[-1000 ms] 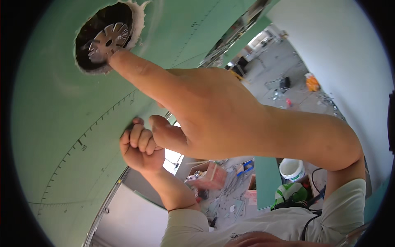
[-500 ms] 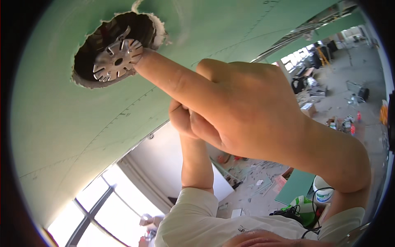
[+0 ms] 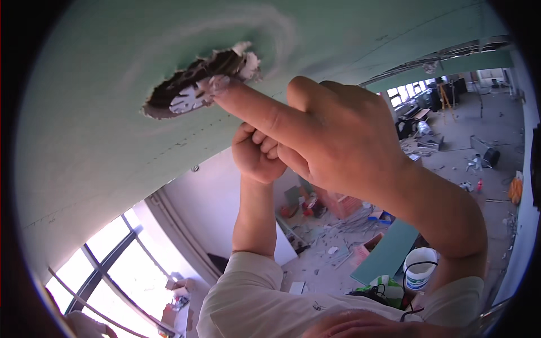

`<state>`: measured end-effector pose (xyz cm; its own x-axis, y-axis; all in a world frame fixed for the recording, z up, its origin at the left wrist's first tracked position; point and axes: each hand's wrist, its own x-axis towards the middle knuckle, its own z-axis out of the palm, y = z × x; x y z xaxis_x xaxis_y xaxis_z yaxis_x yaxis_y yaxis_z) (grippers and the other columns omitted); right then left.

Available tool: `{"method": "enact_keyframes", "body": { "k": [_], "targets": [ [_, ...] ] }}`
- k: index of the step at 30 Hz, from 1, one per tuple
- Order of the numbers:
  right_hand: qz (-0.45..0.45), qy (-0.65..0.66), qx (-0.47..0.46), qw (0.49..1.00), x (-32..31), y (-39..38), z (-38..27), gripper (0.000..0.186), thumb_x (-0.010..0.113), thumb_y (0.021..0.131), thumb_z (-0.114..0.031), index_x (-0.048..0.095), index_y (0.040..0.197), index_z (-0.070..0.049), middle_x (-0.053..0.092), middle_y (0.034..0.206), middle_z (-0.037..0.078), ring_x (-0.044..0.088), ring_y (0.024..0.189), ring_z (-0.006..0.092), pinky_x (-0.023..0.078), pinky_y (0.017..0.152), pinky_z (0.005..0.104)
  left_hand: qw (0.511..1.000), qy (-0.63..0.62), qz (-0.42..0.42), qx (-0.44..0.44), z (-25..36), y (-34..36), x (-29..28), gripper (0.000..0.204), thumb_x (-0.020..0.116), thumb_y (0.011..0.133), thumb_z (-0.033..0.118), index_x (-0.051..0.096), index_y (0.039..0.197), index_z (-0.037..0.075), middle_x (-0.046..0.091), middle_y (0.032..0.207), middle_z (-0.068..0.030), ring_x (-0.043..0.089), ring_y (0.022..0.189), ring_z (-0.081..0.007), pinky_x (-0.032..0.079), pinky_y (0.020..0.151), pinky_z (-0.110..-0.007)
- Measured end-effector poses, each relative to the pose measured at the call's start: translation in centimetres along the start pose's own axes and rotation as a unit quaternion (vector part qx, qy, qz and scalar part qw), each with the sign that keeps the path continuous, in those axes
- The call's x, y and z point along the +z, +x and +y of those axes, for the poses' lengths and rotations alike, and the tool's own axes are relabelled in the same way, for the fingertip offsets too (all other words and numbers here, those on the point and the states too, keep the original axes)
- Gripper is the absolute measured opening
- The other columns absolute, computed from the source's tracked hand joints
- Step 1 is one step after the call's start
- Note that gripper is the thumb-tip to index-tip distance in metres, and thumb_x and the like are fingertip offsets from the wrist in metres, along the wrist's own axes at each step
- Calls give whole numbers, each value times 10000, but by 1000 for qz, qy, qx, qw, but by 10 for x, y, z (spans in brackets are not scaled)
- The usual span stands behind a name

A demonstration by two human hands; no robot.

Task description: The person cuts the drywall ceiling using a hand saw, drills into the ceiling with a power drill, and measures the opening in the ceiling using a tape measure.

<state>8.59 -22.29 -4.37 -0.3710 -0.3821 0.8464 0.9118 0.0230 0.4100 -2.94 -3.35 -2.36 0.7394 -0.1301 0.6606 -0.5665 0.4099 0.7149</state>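
Observation:
Above me, a ragged round hole (image 3: 155,101) is cut in the green ceiling board (image 3: 79,129). A silvery round metal disc with slots (image 3: 186,100) sits at the opening, partly inside it. My right hand (image 3: 349,132) reaches up from the right with its index finger stretched out. That fingertip touches the disc's edge, and the other fingers are folded in. Just beyond and below it, my left hand (image 3: 256,158) is raised with its fingers curled into a fist. Whatever lies inside the fist, if anything, is hidden.
Below are a white bucket (image 3: 420,270), a green board (image 3: 389,253), a green-and-white bag (image 3: 386,290) and scattered debris on the floor (image 3: 327,265). A yellow tripod (image 3: 446,101) stands far right. Windows (image 3: 118,265) are at lower left.
The view has shifted, showing the hole at a flatter angle and further right. Less of the disc shows; it now sits deeper in the hole. More of my left fist shows below my right hand.

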Motion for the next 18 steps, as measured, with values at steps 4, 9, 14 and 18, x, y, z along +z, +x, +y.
{"method": "enact_keyframes", "body": {
  "k": [4,9,14,18],
  "targets": [
    [-15,-35,-15,999,2,-7,2,643,647,663,-84,609,1285,-242,358,669,-43,301,459,91,284,403,235,997,-46,-56,0,2,-4,-17,255,437,912,90,562,1083,-53,404,605,46,240,469,-75,188,427,-204],
    [-61,-95,-40,993,-12,-20,12,671,647,650,-28,598,1298,-193,427,693,-36,323,471,105,307,421,231,997,-58,-48,-1,-7,1,-9,297,441,927,107,537,1131,-86,423,629,33,278,508,-83,224,445,-223],
    [-82,-101,34,991,-34,-48,8,685,630,656,24,566,1322,-124,554,784,1,384,498,132,344,448,244,994,-79,-77,-9,-6,-2,-15,329,427,944,114,516,1169,-109,426,644,25,307,543,-87,251,468,-239],
    [-145,-127,208,959,-70,-111,-3,633,624,719,12,542,1339,-88,601,837,24,434,530,131,369,473,258,986,-82,-137,-48,-1,-2,-18,359,425,947,110,480,1217,-120,423,667,20,305,550,-85,249,473,-238]
  ]
}}
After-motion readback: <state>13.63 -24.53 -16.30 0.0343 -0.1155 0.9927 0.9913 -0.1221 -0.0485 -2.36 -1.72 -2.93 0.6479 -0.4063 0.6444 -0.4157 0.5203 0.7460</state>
